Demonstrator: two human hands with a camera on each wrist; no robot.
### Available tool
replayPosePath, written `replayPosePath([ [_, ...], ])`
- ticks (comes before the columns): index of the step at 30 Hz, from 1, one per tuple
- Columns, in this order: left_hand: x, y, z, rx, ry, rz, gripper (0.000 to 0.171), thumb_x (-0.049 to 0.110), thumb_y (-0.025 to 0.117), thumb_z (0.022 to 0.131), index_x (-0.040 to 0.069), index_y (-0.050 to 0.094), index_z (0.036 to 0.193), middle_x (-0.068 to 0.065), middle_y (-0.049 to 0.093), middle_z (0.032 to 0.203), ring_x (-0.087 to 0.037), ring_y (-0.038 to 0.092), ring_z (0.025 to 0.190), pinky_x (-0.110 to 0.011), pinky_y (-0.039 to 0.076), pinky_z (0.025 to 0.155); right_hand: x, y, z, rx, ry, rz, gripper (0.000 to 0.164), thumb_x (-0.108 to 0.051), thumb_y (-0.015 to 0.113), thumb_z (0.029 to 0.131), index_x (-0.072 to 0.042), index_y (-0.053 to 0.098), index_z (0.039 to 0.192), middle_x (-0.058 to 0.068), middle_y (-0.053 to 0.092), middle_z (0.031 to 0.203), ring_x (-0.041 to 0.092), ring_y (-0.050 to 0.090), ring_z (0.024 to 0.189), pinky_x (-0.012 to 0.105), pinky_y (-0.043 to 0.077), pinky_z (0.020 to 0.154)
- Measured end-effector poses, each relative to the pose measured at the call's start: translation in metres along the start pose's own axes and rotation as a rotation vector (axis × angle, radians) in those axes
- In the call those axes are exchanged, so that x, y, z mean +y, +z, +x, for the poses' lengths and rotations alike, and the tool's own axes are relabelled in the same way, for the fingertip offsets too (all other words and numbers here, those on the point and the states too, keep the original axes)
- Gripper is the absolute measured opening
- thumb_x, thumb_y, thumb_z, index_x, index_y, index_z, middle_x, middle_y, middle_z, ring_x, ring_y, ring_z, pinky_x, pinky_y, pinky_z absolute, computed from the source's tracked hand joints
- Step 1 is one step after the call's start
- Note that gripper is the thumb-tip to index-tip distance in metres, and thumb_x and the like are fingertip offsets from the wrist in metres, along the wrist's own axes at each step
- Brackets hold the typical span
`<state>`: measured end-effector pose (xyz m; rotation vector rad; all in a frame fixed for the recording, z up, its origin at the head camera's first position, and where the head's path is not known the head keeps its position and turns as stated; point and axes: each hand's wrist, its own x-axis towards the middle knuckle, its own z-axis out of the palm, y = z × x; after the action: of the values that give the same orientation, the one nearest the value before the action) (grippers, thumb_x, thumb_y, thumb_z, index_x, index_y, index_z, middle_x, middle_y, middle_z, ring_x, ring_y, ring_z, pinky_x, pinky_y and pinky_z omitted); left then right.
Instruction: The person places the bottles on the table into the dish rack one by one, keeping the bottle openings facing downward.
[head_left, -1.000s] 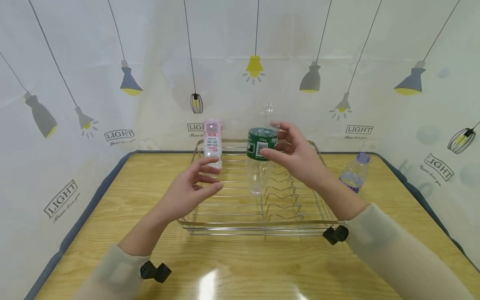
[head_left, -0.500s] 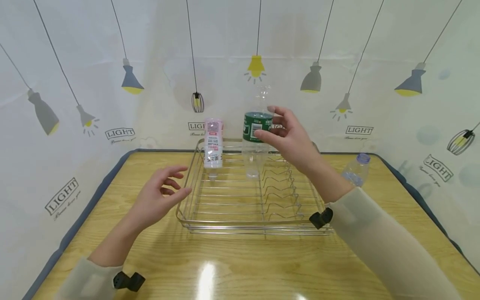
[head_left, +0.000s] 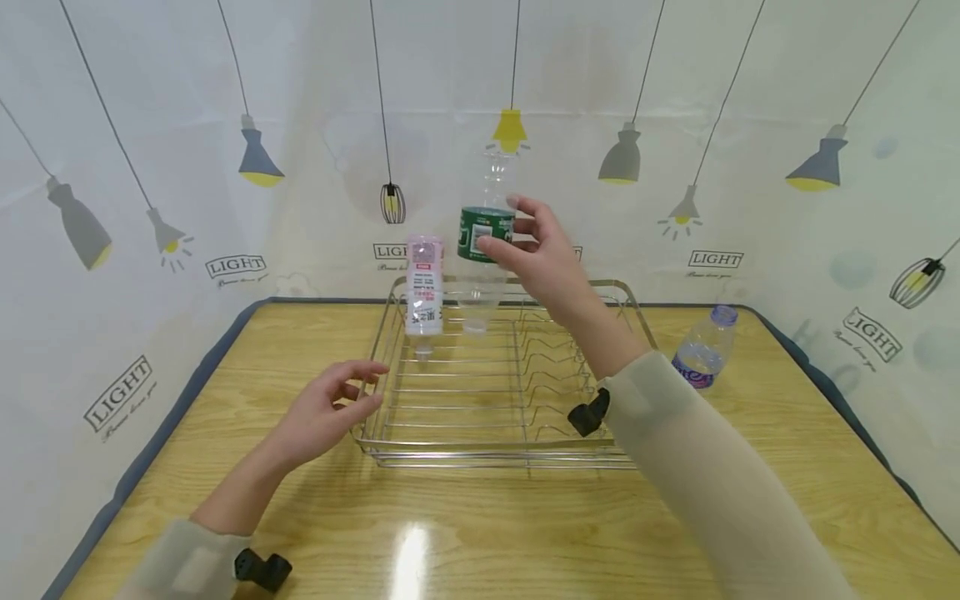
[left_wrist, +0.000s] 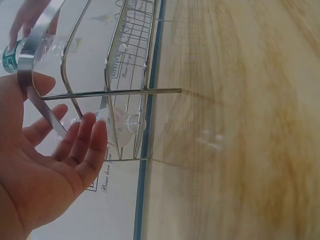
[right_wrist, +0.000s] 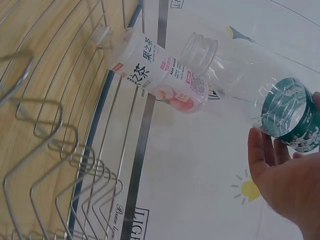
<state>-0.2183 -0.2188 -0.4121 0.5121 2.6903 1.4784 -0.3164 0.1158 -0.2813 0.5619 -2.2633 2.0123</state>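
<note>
My right hand holds a clear plastic bottle by its green label, thumb on the near side. The bottle is neck down, raised over the back of the wire dish rack. To its left, a pink-labelled plastic bottle stands neck down in the rack's back left. Loosely bent, the fingers of my left hand are at the rack's left rim, overlapping it in the head view. In the left wrist view the metal rim crosses in front of the thumb.
A small clear bottle with a purple label stands on the wooden table, right of the rack. Zigzag wire dividers line the rack's right half. A printed cloth backdrop rises behind and at both sides.
My right hand has lifted the green-labelled bottle and carried it left towards the pink-labelled one. My left hand has drawn back from the pink-labelled bottle to the rack's left rim.
</note>
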Motion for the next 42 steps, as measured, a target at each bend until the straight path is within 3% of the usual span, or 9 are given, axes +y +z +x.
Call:
replayPosePath([
  [8, -0.006, 0.005, 0.002, -0.056, 0.036, -0.229, 0.043, 0.004, 0.063, 0.105, -0.002, 0.057, 0.146, -0.030, 0.060, 0.124, -0.021, 0.072, 0.095, -0.028, 0.062, 0.079, 0.014, 0.017, 0.018, 0.043, 0.007, 0.033, 0.078, -0.031, 0.080, 0.102, -0.024, 0.038, 0.167, 0.011, 0.056, 0.149, 0.026, 0.063, 0.131, 0.043, 0.058, 0.109],
  [13, -0.008, 0.007, 0.004, -0.072, 0.061, -0.281, 0.042, -0.001, 0.061, 0.104, -0.005, 0.055, 0.145, -0.030, 0.058, 0.118, -0.015, 0.070, 0.092, -0.028, 0.062, 0.077, 0.024, 0.024, 0.028, 0.083, 0.008, 0.057, 0.080, -0.033, 0.081, 0.101, -0.024, 0.039, 0.168, 0.009, 0.058, 0.147, 0.025, 0.064, 0.129, 0.043, 0.058, 0.112],
  [26, -0.007, 0.006, 0.003, -0.072, 0.039, -0.276, 0.043, 0.001, 0.062, 0.104, -0.004, 0.054, 0.146, -0.027, 0.059, 0.118, -0.015, 0.069, 0.092, -0.027, 0.061, 0.077, 0.052, 0.031, 0.039, 0.159, 0.064, 0.141, 0.081, -0.032, 0.082, 0.100, -0.026, 0.040, 0.169, 0.010, 0.058, 0.149, 0.026, 0.064, 0.128, 0.050, 0.053, 0.120],
  [35, -0.007, 0.006, 0.003, -0.072, 0.040, -0.267, 0.042, 0.002, 0.062, 0.105, -0.003, 0.054, 0.146, -0.024, 0.059, 0.117, -0.012, 0.069, 0.092, -0.028, 0.062, 0.077, 0.068, 0.026, 0.038, 0.132, 0.102, 0.062, 0.083, -0.036, 0.080, 0.101, -0.027, 0.036, 0.171, 0.010, 0.056, 0.155, 0.027, 0.060, 0.137, 0.048, 0.051, 0.120],
  [42, -0.007, 0.006, 0.003, -0.072, 0.037, -0.257, 0.043, 0.001, 0.062, 0.104, -0.003, 0.055, 0.146, -0.024, 0.060, 0.117, -0.012, 0.069, 0.092, -0.027, 0.061, 0.076, 0.078, 0.023, 0.035, 0.105, 0.092, 0.016, 0.085, -0.035, 0.079, 0.102, -0.027, 0.033, 0.173, 0.015, 0.055, 0.157, 0.032, 0.059, 0.140, 0.054, 0.051, 0.120],
])
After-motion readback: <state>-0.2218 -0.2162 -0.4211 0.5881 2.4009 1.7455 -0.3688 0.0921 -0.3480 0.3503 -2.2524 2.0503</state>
